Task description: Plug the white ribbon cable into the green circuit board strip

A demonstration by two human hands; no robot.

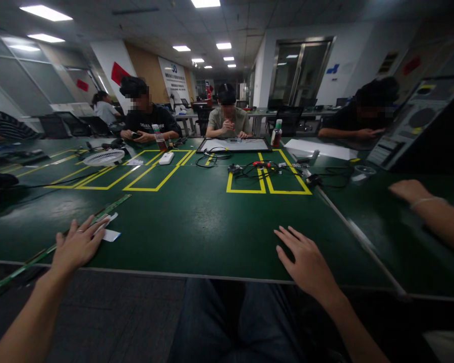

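My left hand (pixel 78 245) lies over a long, narrow green circuit board strip (pixel 115 203) at the table's left, its fingers spread and pointing forward. Beside its fingertips are white ribbon-like pieces (pixel 111 235), partly covered by the hand; one has a blue end. The strip runs under the hand and sticks out past the near table edge at lower left. On the right, my right hand (pixel 304 257) is held open over the green tabletop (pixel 208 232), fingers stretched out with nothing in them. Whether it touches the surface I cannot tell.
Cables and a red-handled tool (pixel 262 164) lie among yellow tape outlines. A flat panel (pixel 234 145) and drink bottles (pixel 276 133) stand farther back. A computer tower (pixel 412 121) is at right, near another person's forearm (pixel 435 204). Several people sit around.
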